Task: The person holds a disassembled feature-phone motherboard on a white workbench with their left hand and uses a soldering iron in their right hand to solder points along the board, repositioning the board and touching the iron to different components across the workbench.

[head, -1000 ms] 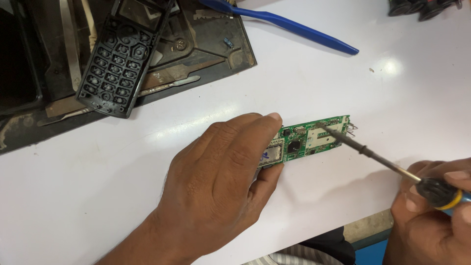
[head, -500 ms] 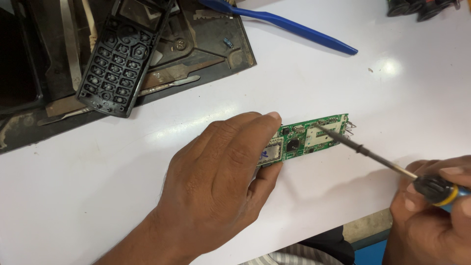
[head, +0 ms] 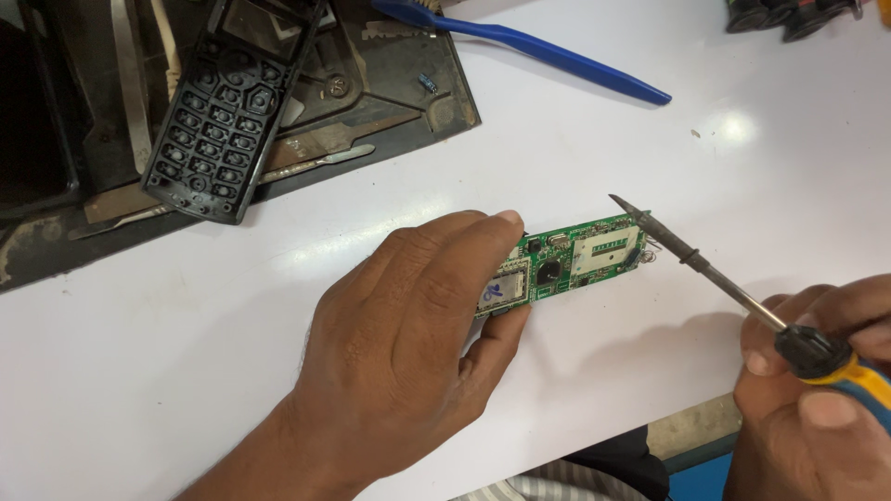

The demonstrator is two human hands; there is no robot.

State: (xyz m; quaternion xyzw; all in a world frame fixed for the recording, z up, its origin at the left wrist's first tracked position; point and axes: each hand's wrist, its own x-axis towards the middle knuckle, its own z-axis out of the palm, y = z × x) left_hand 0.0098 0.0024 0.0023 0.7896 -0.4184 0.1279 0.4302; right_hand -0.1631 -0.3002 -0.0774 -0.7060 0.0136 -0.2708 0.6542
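A long green circuit board (head: 575, 259) lies flat on the white table (head: 186, 371). My left hand (head: 408, 343) presses down on its left end, fingers over the top edge and thumb below. My right hand (head: 817, 390) at the lower right grips a soldering iron (head: 705, 269) by its black and yellow handle. The iron's dark tip is lifted just above the board's far right corner, apart from it.
A black phone keypad cover (head: 227, 111) rests on a dark worn mat (head: 390, 102) at the top left, with a thin metal blade (head: 316, 162) beside it. A blue-handled brush (head: 548, 51) lies at the top centre. Dark objects (head: 789, 14) sit at the top right corner.
The soldering iron tip has lifted off the board's middle and moved up and right, past the board's right end. My left hand has stayed on the board.
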